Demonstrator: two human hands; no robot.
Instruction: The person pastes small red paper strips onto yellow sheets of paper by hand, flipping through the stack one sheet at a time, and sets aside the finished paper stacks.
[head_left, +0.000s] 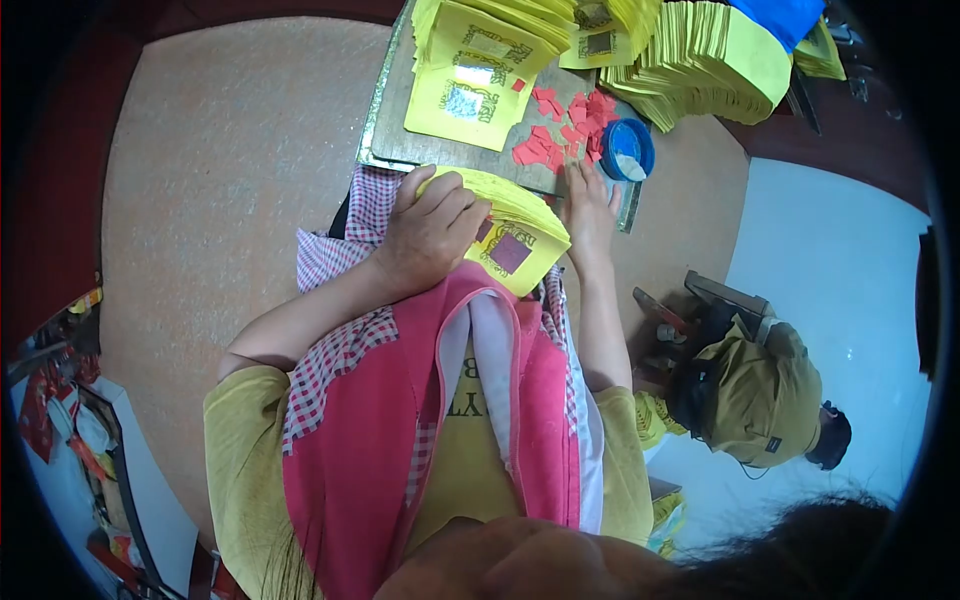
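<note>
My left hand (435,225) is closed around a thick stack of yellow paper sheets (535,272), held just in front of the low table. The top sheet carries dark printed patterns and a dark reddish square patch. My right hand (590,210) reaches over the table's near edge, its fingers stretched out, with the tips by a scatter of small red paper pieces (573,135). I see nothing held in it. Beside those fingertips stands a round blue tub (648,150) with something whitish inside.
Printed yellow sheets (480,115) with shiny squares lie on the table (390,130). A long fanned stack of yellow paper (715,65) sits at the back right, near a blue cloth (785,18). Another person (765,385) bends over at the right.
</note>
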